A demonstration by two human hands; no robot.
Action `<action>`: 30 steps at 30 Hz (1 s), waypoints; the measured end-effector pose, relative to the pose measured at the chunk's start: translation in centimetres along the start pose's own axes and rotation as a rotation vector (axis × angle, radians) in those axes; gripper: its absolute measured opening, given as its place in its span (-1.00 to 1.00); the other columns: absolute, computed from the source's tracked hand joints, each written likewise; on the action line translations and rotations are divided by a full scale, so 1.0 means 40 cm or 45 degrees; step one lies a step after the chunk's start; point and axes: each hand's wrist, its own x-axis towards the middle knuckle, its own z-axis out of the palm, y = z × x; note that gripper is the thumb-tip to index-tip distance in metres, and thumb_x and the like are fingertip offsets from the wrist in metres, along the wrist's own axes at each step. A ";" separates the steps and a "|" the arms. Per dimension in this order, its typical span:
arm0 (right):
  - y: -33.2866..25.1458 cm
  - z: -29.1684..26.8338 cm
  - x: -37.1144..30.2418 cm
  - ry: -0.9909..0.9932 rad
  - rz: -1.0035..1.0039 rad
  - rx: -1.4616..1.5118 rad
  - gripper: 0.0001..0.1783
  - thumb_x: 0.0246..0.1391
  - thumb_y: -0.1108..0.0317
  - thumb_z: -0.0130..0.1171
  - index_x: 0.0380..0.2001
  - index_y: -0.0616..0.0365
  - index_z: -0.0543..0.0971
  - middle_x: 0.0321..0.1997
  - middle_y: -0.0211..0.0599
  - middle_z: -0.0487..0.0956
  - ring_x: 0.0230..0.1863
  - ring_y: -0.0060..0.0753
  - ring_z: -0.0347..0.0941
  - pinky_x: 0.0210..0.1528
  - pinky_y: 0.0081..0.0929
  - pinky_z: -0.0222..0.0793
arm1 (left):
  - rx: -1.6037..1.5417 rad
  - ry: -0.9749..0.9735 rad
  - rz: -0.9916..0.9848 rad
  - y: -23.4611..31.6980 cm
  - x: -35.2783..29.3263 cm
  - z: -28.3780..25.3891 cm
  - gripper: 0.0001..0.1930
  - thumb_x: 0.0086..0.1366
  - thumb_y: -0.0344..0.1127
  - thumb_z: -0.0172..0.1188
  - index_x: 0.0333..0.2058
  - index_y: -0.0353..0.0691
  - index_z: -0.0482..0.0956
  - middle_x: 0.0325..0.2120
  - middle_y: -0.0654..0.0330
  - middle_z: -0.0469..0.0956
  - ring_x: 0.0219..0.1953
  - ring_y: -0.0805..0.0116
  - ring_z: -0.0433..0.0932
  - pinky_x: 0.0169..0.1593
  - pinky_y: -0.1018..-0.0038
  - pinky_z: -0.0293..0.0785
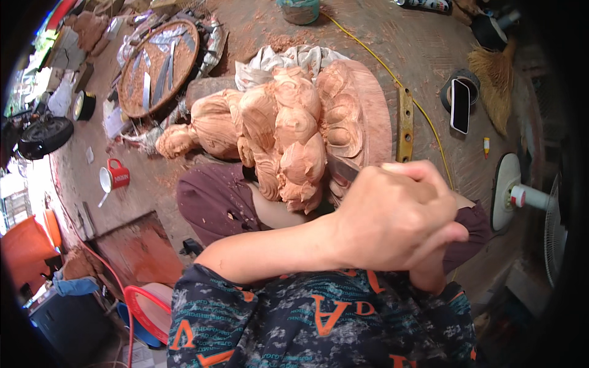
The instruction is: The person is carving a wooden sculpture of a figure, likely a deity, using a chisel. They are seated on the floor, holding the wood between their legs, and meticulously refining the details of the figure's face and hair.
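Observation:
A pale reddish wooden carving [270, 119] of a robed figure lies on its side before my legs, head to the left and broad base to the right. My left hand [392, 214] is closed in a fist over its lower right part. From the far side of that fist juts the flat dark blade of a chisel [342, 170], against or very near the carved base; its handle is hidden in the grip. Pressed close behind and mostly covered by the left is my right hand [432, 251], its fingers folded; what they hold is hidden.
A round woven tray [127, 98] holds several flat blades and shavings at the far left. Pale cloth [261, 64] lies behind the carving, a yellow drilled bar [405, 126] beside its base. A red mug [116, 175], a phone [459, 106], a broom [494, 80] and a fan [521, 195] surround me.

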 end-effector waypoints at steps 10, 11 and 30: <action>0.041 -0.022 -0.052 0.299 0.064 0.040 -0.69 0.04 0.47 0.15 -0.10 0.30 0.50 -0.15 -0.24 0.55 -0.11 -0.35 0.50 -0.10 -0.52 0.41 | -0.033 0.147 0.017 -0.014 0.016 0.032 -0.68 0.12 -0.05 0.22 -0.64 -0.13 0.50 -0.71 0.19 0.46 -0.54 0.21 0.55 -0.55 0.35 0.43; 0.034 -0.021 -0.054 0.316 0.064 0.037 -0.69 0.04 0.48 0.15 -0.10 0.30 0.50 -0.15 -0.24 0.55 -0.10 -0.35 0.50 -0.10 -0.52 0.41 | -0.057 0.146 0.056 -0.007 0.020 0.033 -0.68 0.12 -0.04 0.21 -0.64 -0.13 0.50 -0.71 0.18 0.46 -0.56 0.19 0.55 -0.55 0.35 0.43; 0.029 -0.056 -0.078 0.168 0.072 0.116 -0.76 0.06 0.51 0.12 -0.16 0.17 0.55 -0.16 -0.24 0.55 -0.09 -0.33 0.50 -0.08 -0.51 0.41 | 0.052 -0.100 0.083 0.005 0.003 0.013 -0.71 0.17 -0.08 0.23 -0.59 -0.14 0.54 -0.62 0.25 0.52 -0.56 0.23 0.55 -0.58 0.39 0.43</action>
